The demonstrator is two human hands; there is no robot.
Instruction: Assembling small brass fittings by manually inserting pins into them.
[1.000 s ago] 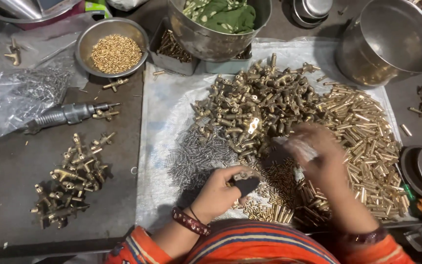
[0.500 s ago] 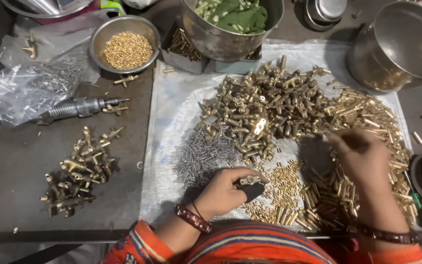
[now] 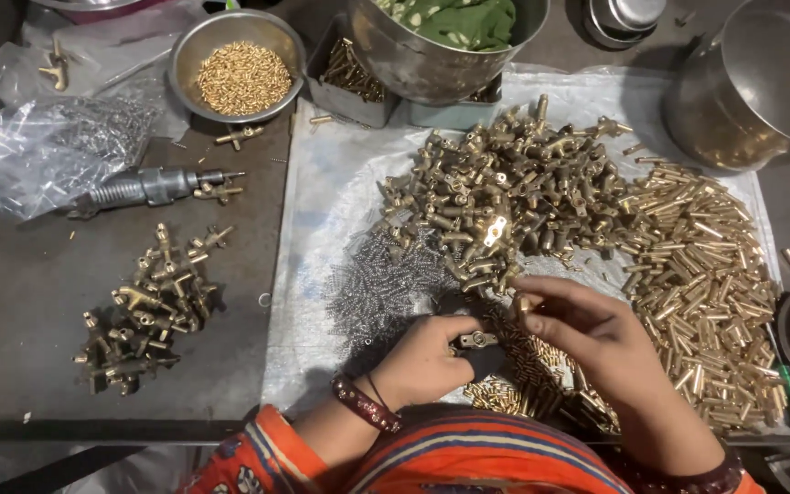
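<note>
Big brass fittings pile (image 3: pixel 505 197) sitting mid-sheet, tube pile (image 3: pixel 706 274) to its right, springs (image 3: pixel 386 279) left. Left hand (image 3: pixel 427 357) gripping one brass fitting (image 3: pixel 477 340), fingers curled tight, just below the big pile. Right hand (image 3: pixel 596 334) pinching a small brass pin (image 3: pixel 524 305) w/ fingertips, rest half open.

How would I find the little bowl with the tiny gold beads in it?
Start at the grey worktable and look to its far left corner. Beside the crinkly clear plastic bag sits a small round steel bowl. Unlike the bigger metal bowl holding green cloth, it is filled with tiny golden pieces.
</note>
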